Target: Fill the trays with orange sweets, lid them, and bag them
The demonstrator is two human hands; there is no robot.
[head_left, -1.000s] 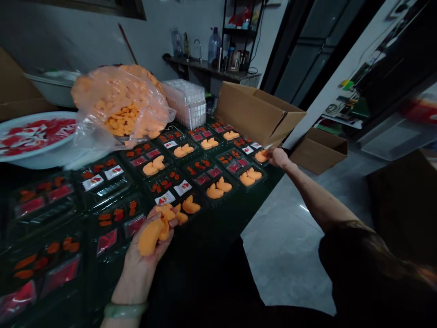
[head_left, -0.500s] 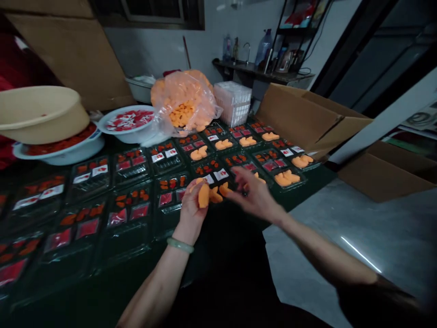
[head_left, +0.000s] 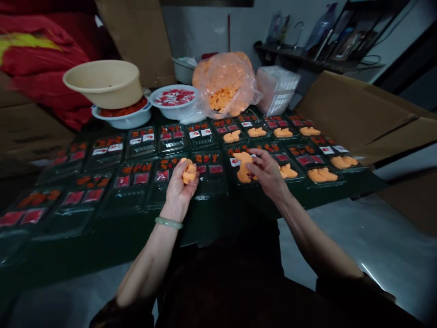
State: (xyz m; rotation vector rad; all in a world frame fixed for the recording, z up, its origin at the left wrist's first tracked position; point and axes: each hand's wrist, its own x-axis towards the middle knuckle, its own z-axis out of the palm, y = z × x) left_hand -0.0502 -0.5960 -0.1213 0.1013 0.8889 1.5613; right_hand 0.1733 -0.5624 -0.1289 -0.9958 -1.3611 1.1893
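Note:
My left hand (head_left: 179, 187), a green bangle on its wrist, is closed around several small orange curved pieces (head_left: 189, 172). With thumb and fingers, my right hand (head_left: 268, 175) grips a flat, curved orange piece (head_left: 243, 167) over a clear plastic tray (head_left: 235, 148). More orange shows in that tray's lower part, partly hidden by the fingers. Just right of this hand, another tray holds orange pieces (head_left: 288, 171). Left of it, a tray (head_left: 213, 184) carries dark orange bits and red packets above a bare lower part.
Rows of similar trays cover the dark green table (head_left: 218, 218). Behind them stand a cream basin (head_left: 102, 79) on a blue-white basin, a bowl of red-white packets (head_left: 175, 98), a plastic bag of orange pieces (head_left: 225, 86), stacked clear trays (head_left: 277, 89) and an open carton (head_left: 358, 114).
The view has swung left. My right hand, formerly blurred near the left hand, now holds an orange piece over a tray. My left hand has drawn away leftward, still holding orange pieces.

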